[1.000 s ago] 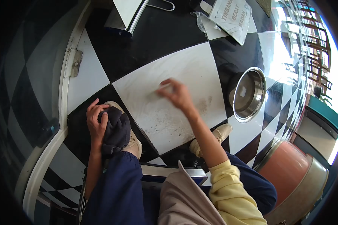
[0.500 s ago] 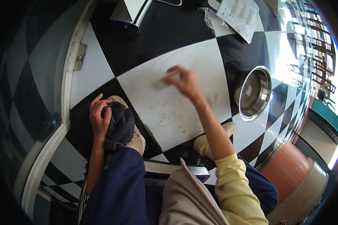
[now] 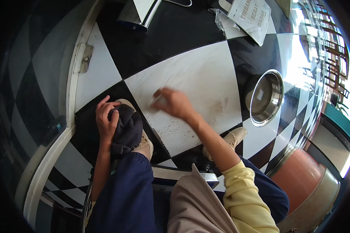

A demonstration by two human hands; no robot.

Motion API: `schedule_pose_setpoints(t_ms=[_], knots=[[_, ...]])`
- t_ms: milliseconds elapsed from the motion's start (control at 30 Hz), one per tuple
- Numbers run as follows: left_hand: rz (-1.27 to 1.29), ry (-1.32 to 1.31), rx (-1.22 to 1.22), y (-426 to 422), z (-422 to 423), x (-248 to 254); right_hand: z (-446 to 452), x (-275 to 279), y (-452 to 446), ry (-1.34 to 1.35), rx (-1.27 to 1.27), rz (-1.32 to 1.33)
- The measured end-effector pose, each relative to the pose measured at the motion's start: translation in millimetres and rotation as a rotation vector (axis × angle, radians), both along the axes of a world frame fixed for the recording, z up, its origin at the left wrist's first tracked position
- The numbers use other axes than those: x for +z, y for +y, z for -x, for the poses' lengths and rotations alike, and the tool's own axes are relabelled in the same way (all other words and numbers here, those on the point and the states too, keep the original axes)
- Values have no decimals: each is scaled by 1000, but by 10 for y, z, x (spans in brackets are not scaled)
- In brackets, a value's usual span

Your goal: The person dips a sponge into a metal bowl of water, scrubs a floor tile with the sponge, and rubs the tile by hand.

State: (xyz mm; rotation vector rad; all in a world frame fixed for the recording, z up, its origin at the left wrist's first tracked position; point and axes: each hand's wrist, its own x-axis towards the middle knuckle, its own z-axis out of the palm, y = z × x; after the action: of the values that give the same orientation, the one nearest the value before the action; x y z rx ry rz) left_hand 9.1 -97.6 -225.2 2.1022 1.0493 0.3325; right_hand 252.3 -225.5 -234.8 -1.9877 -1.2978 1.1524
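Note:
My left hand grips a dark grey cloth, bunched up just above my left shoe. Over the dirt-smudged white floor tile, my right hand is closed in a pinch and smeared by motion. Between its fingertips something small and pale shows, too blurred to name. Brown smears mark the tile's lower and right parts. To the right stands a shiny metal bowl with liquid that looks cloudy.
A white door frame with a metal plate runs along the left. A metal container stands at the top. A printed sign lies beside crumpled clear plastic. An orange round seat or tub is at lower right.
My right hand has moved left and down across the white tile, towards my left shoe. My left hand keeps its hold on the cloth. The view has shifted slightly.

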Motion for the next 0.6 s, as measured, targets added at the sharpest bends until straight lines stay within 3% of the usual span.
schedule_pose_setpoints(t_ms=[67, 133, 233, 333, 400, 467, 567, 600], knots=[[-12, -5, 0, -1, 13, -14, 273, 6, -102, -1, 256, -22], [-19, -18, 1, -10, 33, -38, 225, 17, -80, -8, 221, 11], [-18, -11, -2, -12, 44, -39, -142, 45, 48, -41, -123, -29], [-19, 2, -5, -1, 31, -39, 133, 61, -27, -30, 74, -33], [-20, -15, 3, -3, 11, -38, 389, 13, -161, -55, 355, -52], [-19, -19, 10, -6, 26, -42, 319, -37, -185, -3, 260, -36], [-9, -6, 4, -11, 35, -34, -51, 63, 14, -30, -95, -30], [-14, 1, 0, -8, 41, -38, -16, 68, 8, -20, -26, -36]])
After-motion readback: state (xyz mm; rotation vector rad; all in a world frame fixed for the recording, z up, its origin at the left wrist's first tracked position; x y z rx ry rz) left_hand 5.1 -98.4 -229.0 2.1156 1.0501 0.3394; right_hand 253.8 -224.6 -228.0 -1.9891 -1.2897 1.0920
